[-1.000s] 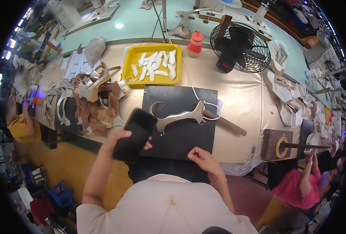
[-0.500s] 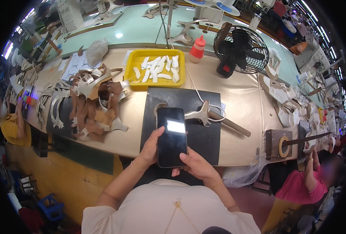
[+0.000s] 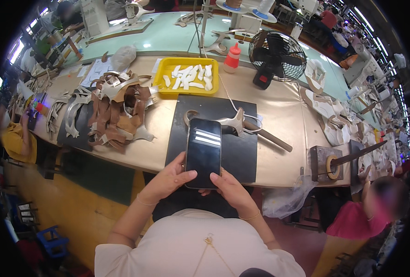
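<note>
And there's the phone (image 3: 204, 154), gripped low between left hand (image 3: 167, 181) and right hand (image 3: 234, 190), fingers tucked around it, thumbs up front! Yellow tray (image 3: 186, 92) at twelve o'clock, brown pieces (image 3: 118, 116) at ten, fan (image 3: 279, 60) at one, all on the surface (image 3: 276, 171).

Black fan (image 3: 276, 57) right of red bottle (image 3: 232, 59); yellow tray (image 3: 186, 92) holds white pieces (image 3: 185, 81).
</note>
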`<control>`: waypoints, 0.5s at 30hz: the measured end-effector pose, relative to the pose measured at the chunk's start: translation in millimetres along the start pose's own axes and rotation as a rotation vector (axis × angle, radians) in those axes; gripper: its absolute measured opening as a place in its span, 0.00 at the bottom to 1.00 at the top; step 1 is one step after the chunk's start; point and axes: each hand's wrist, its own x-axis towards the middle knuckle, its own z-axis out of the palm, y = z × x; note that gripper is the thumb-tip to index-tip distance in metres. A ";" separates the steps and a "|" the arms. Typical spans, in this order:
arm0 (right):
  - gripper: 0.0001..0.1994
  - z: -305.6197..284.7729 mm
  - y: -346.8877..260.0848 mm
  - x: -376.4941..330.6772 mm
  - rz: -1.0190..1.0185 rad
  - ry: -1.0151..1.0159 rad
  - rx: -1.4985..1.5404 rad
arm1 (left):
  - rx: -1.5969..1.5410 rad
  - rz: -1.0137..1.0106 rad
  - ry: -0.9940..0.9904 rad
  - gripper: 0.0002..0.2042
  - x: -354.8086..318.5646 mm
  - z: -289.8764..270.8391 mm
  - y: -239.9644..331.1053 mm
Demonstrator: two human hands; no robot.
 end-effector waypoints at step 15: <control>0.14 -59.5 31.8 -0.2 0.034 0.234 -0.489 | -0.041 -0.003 0.235 0.14 182.5 -80.0 158.0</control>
